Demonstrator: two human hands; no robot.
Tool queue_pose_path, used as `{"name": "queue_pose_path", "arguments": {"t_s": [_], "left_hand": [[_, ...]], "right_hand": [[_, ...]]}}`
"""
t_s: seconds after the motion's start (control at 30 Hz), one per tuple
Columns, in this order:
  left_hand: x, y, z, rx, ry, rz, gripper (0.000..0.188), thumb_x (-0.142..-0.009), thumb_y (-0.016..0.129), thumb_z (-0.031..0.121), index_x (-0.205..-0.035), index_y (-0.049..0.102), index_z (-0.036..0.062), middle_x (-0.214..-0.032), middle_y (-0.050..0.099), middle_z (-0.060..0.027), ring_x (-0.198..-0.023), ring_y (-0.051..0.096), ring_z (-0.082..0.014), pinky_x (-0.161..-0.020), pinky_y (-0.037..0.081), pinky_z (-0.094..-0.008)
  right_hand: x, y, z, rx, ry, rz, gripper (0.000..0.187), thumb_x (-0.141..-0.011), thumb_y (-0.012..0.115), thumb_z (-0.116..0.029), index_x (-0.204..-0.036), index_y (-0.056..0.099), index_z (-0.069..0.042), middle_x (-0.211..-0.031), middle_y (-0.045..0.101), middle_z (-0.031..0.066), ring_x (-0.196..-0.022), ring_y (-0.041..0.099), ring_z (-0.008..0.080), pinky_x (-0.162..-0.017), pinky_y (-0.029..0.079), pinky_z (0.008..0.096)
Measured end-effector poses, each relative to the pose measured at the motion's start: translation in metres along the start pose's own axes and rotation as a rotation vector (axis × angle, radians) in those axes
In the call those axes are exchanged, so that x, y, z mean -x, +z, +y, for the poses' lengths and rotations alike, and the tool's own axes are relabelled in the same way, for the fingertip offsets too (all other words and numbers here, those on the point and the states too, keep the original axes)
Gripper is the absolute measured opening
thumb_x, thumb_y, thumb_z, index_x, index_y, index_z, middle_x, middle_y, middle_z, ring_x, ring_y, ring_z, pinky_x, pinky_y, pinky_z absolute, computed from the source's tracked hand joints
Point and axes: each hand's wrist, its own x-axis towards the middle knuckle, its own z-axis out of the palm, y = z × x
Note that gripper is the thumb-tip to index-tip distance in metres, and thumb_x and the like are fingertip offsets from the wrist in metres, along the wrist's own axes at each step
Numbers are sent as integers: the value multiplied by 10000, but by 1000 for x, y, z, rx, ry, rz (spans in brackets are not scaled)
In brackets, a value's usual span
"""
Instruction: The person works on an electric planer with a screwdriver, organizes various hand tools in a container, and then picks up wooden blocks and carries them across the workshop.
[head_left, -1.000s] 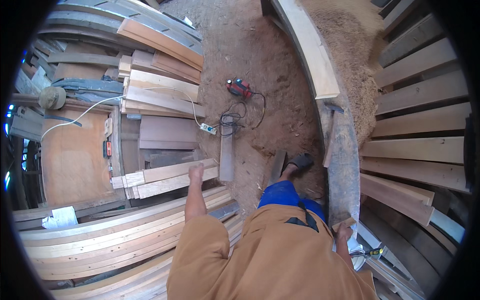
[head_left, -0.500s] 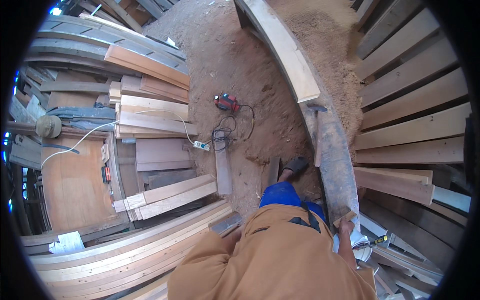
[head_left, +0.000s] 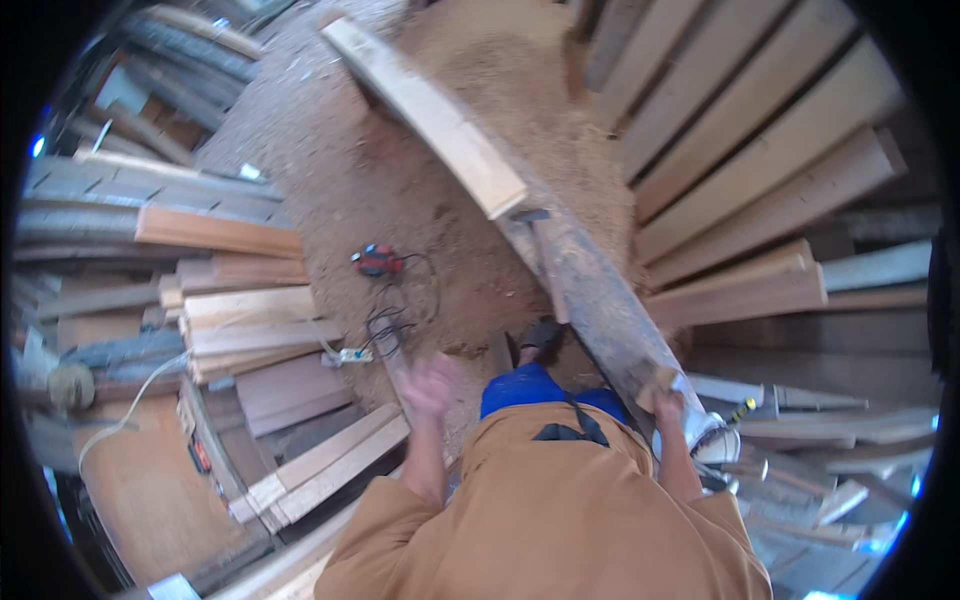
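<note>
My right hand (head_left: 668,404) is closed around a small wooden block (head_left: 654,384) at the near end of a long, worn bench plank (head_left: 610,315). My left hand (head_left: 432,385) is raised over the dirt floor at my left, smeared by motion; its fingers cannot be made out. Farther along the bench lies a hammer (head_left: 549,268), its head next to the end of a pale board (head_left: 450,130). Just beyond my right hand stands a white bucket (head_left: 714,440), with a yellow-and-black tool handle (head_left: 742,410) at its rim.
A red power tool (head_left: 378,260) with a dark cord lies on the dirt floor, near a white power strip (head_left: 355,355). Stacked boards (head_left: 255,320) line the left side, and more planks (head_left: 740,295) lean at the right. My foot (head_left: 543,335) is beside the bench.
My left hand has come up and forward, away from the lumber at my left side. My right hand still holds the small wooden block at the bench. The whole view has turned.
</note>
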Motion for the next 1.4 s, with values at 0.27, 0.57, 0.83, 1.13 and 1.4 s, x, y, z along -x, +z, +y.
{"name": "queue_pose_path", "arguments": {"t_s": [0.27,0.57,0.83,1.13,1.4], "left_hand": [[-93,123,-13,-874,-289,-115,549,-1017,498,535,-1394,488,137,-1254,642,-123,-998,661,-274,-882,537,-439],[-60,147,-186,-1953,-587,-656,411,-987,605,341,-1301,590,75,-1081,714,-116,-861,676,-174,-742,544,-325],[-60,215,-259,-2412,-485,-1365,474,-972,625,292,-1356,546,25,-1216,687,-193,-1082,691,-281,-943,544,-397],[55,252,-412,-1949,-611,-1684,534,-941,676,238,-1380,506,-16,-1220,679,-184,-1088,678,-243,-911,555,-383],[106,217,-483,-1943,-646,-1576,340,-1003,553,236,-1218,594,-24,-1127,697,-220,-863,744,-255,-791,580,-400]], "right_hand": [[52,-26,-131,-34,-79,-102,382,-834,721,-276,-1051,676,35,-999,726,194,-917,715,264,-772,548,434],[78,-18,-150,178,208,-17,438,-905,632,-276,-1258,510,-46,-1175,673,257,-1155,640,414,-979,507,507],[131,-57,-164,-54,240,112,508,-894,654,-316,-1301,562,-27,-1147,682,256,-1097,646,418,-964,503,502],[209,-178,-116,-313,263,581,195,-896,665,-221,-965,703,-43,-905,714,240,-892,697,424,-812,536,504],[219,-233,-45,-259,296,545,277,-915,651,-233,-1107,674,-35,-926,717,245,-923,688,436,-847,526,510]]}}
